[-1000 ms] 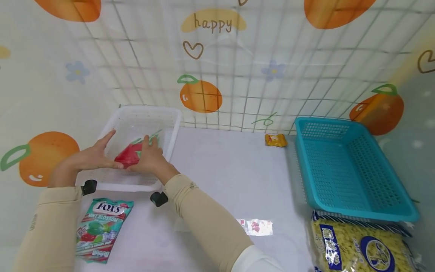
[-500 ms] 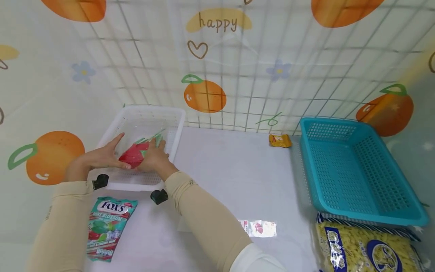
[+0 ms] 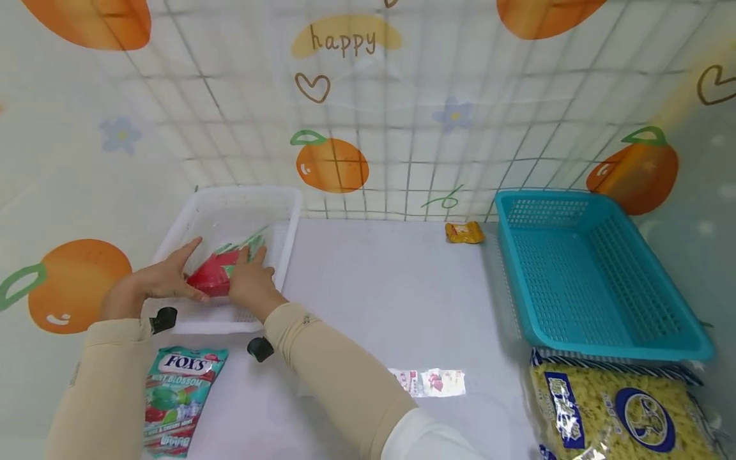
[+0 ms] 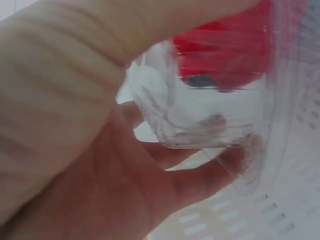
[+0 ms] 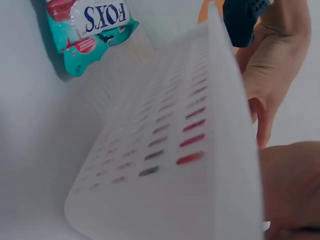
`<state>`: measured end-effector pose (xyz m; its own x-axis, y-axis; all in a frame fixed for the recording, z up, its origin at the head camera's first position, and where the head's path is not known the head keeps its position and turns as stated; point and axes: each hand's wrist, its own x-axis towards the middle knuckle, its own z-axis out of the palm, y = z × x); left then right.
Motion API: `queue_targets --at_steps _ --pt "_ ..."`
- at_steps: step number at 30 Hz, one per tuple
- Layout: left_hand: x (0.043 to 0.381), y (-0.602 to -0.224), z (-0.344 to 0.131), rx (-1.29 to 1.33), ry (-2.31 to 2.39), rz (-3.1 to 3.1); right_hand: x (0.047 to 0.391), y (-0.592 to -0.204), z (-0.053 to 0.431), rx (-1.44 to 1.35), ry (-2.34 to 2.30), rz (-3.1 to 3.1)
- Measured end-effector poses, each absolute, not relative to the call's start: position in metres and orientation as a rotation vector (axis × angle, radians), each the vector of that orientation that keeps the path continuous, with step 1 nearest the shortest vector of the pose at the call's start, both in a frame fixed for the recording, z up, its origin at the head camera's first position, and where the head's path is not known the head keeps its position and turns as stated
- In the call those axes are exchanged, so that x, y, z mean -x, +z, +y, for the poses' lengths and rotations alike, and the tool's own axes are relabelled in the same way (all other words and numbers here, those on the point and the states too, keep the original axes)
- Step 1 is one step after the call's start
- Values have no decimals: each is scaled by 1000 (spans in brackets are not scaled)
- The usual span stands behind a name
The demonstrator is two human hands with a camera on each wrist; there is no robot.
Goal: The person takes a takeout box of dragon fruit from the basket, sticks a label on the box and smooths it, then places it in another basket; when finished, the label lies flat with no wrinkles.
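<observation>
A clear plastic package (image 3: 211, 273) with red and green contents sits inside the white basket (image 3: 292, 236). My left hand (image 3: 158, 281) holds its left side, thumb along the near edge. In the left wrist view, the fingers of that hand (image 4: 125, 175) bend around the transparent wall of the package (image 4: 225, 55). My right hand (image 3: 253, 281) grips the package's right side, two fingers reaching over the green part. The right wrist view mostly shows the basket's slotted wall (image 5: 150, 195), which hides what the right fingers touch.
A teal FOX'S candy bag (image 3: 183, 399) lies in front of the white basket. To the right stand a blue basket (image 3: 592, 281) and a bag of yellow pasta (image 3: 621, 409). A small orange-wrapped piece (image 3: 464, 232) and a pink-white wrapper strip (image 3: 439, 383) lie on the table.
The head view shifts slightly. Both hands stay on the package in the white basket, with little visible movement.
</observation>
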<state>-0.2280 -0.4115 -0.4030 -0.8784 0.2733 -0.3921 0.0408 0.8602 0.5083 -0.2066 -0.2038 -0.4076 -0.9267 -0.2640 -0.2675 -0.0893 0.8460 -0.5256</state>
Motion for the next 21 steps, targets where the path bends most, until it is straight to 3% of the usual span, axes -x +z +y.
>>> queue_targets --at_steps 21 --pt "220 -381 -411 -187 733 2584 206 -393 -195 376 -780 2777"
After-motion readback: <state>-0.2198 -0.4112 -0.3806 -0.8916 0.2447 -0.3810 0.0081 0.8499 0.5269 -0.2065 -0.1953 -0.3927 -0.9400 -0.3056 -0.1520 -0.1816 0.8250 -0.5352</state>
